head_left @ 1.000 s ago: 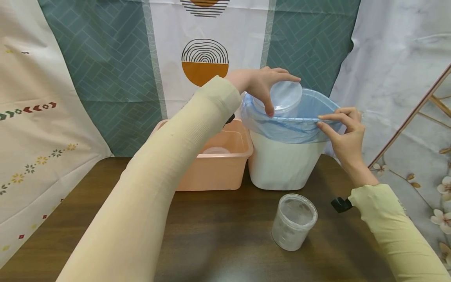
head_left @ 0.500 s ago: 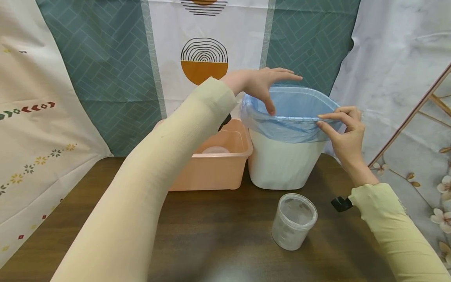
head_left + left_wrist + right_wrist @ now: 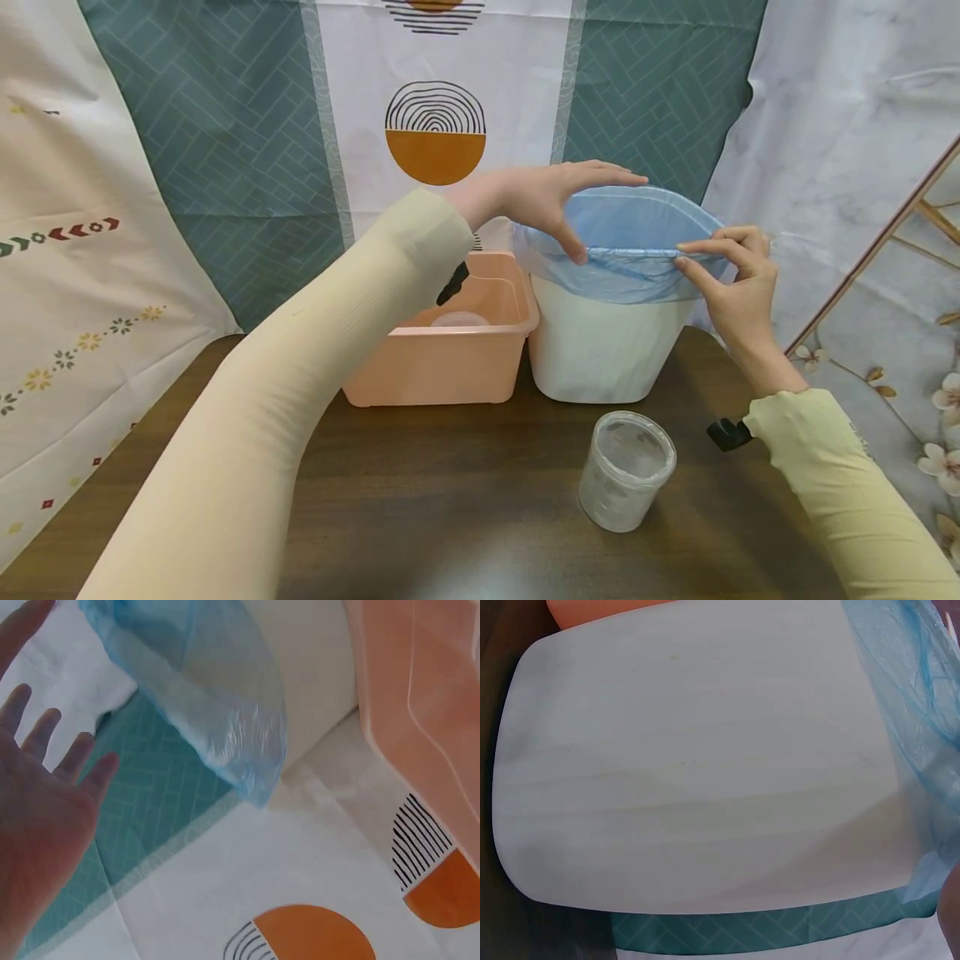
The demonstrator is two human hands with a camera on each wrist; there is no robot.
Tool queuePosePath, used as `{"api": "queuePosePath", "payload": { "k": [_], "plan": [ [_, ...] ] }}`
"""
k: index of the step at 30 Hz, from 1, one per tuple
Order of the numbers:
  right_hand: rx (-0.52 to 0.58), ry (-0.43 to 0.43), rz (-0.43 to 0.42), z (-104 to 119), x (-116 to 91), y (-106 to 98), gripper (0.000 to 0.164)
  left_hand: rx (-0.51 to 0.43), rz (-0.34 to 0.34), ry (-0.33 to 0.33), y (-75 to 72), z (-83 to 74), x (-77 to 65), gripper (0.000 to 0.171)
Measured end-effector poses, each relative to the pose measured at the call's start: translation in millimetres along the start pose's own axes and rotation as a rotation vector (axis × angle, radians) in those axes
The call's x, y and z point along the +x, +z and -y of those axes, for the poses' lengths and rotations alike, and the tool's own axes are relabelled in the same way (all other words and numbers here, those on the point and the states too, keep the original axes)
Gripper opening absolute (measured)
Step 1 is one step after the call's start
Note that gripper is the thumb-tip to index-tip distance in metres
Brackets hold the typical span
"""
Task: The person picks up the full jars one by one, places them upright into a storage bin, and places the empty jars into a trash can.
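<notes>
A white bin point(image 3: 603, 350) lined with a blue plastic bag point(image 3: 630, 279) stands at the back right of the table. My right hand point(image 3: 738, 287) pinches the bag's folded front edge between thumb and fingers. Over the left part of the bin's mouth, my left hand point(image 3: 551, 200) is spread with nothing in its grasp; its thumb tip is near the bag's rim. In the left wrist view the fingers of that hand are apart and straight. What lies deep inside the bin is hidden. In the right wrist view the bin's white wall point(image 3: 697, 765) fills most of the picture.
A peach plastic tub point(image 3: 442, 367) stands left of the bin, with a pale round thing point(image 3: 459, 319) inside, partly hidden. A cloudy clear jar point(image 3: 626, 473) without a lid stands on the dark wooden table point(image 3: 435, 500). Patterned cloths point(image 3: 247, 150) hang behind.
A clear round container under my left hand has dropped into the bin, out of sight. The left hand has since drawn slightly left and down. My right hand keeps its place on the bag.
</notes>
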State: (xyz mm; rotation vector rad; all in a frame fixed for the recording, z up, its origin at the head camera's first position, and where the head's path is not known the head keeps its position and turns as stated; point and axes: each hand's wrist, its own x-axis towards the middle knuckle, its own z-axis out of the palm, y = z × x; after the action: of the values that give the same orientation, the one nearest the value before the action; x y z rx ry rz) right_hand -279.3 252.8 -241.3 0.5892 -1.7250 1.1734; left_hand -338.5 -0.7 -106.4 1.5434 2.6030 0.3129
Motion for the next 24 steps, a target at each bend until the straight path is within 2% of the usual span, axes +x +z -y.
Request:
{"api": "queuePosePath", "payload": {
  "k": [6, 11, 20, 24],
  "plan": [
    [-0.004, -0.002, -0.003, 0, -1, 1, 0.014, -0.026, -0.014, 0.129, 15.7, -8.8, -8.0, 0.100],
    [-0.013, -0.008, 0.002, 1, -1, 0, 0.014, -0.032, -0.005, 0.238, 35.3, -16.1, -11.1, 0.100],
    [-0.024, -0.019, 0.017, 1, -1, 0, 0.014, -0.034, 0.054, 0.331, 71.8, -30.6, -13.8, 0.100],
    [-0.036, -0.023, 0.011, 1, 0, 0, 0.014, -0.078, 0.124, 0.356, 89.3, -35.5, -12.3, 0.100]
  ]
}}
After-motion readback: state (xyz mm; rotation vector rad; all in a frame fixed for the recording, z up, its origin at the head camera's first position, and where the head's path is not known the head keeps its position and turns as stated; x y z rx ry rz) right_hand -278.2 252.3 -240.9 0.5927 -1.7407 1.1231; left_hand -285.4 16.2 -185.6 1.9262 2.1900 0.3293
